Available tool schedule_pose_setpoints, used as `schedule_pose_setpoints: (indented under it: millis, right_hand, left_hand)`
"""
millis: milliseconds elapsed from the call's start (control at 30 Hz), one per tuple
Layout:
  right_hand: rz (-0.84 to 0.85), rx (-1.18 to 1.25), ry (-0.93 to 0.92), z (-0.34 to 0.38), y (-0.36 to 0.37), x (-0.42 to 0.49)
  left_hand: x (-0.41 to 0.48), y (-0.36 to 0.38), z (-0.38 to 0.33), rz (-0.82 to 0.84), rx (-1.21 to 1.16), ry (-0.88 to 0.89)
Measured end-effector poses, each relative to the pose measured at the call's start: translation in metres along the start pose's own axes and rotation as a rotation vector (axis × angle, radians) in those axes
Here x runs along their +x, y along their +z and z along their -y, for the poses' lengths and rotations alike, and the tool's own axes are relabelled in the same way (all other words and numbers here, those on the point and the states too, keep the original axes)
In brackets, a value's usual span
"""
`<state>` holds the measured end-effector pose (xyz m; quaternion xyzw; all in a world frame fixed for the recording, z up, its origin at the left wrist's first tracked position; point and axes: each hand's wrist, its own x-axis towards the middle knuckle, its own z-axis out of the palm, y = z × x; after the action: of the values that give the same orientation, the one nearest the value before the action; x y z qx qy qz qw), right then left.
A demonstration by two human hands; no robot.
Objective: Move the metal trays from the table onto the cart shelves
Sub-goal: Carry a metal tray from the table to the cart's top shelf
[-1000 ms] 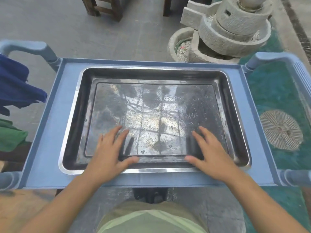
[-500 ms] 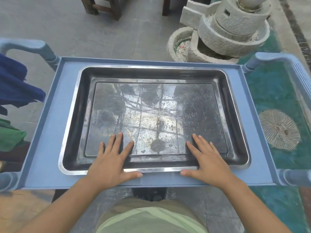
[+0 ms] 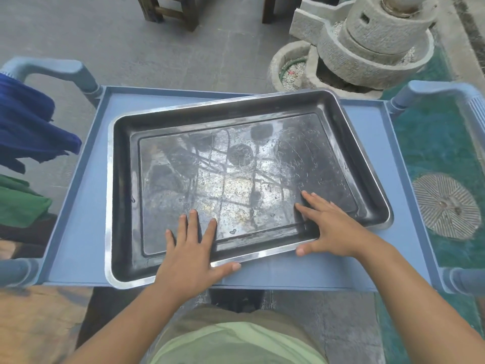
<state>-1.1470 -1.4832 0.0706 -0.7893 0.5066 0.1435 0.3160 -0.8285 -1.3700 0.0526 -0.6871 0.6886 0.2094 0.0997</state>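
A large, scratched metal tray [image 3: 236, 166] lies skewed on the top shelf of the blue cart [image 3: 78, 219]. Its far right corner reaches past the shelf's back lip, and its near left corner overhangs the front edge. My left hand [image 3: 189, 253] grips the near rim left of centre, fingers spread inside the tray and thumb along the rim's outer edge. My right hand [image 3: 333, 229] holds the near rim further right in the same way.
Blue cart handles rise at the left [image 3: 52, 69] and right [image 3: 446, 90]. A dark blue cloth [image 3: 26, 132] and a green cloth [image 3: 18, 203] hang at the left. A stone mill [image 3: 367, 40] stands behind the cart, wooden stool legs [image 3: 170, 9] further back, and a ribbed stone disc [image 3: 446, 206] lies on the green ground at right.
The tray lay square on the shelf; now it is turned counterclockwise and pulled toward me. Both hands slid back from its floor to its near rim, thumbs outside.
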Motion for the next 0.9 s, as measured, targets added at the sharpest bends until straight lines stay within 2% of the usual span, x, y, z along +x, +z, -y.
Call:
schedule_pose_setpoints:
  millis: [200,900]
  right_hand:
    - [-0.049,0.030,-0.010,-0.004,0.008,-0.002]
    - [-0.033,0.060,-0.011,-0.005,0.006,-0.006]
  left_hand:
    - [-0.005,0.007,-0.003,-0.009,-0.012,-0.015]
    - [-0.014,0.014,-0.010,-0.024,-0.018,-0.045]
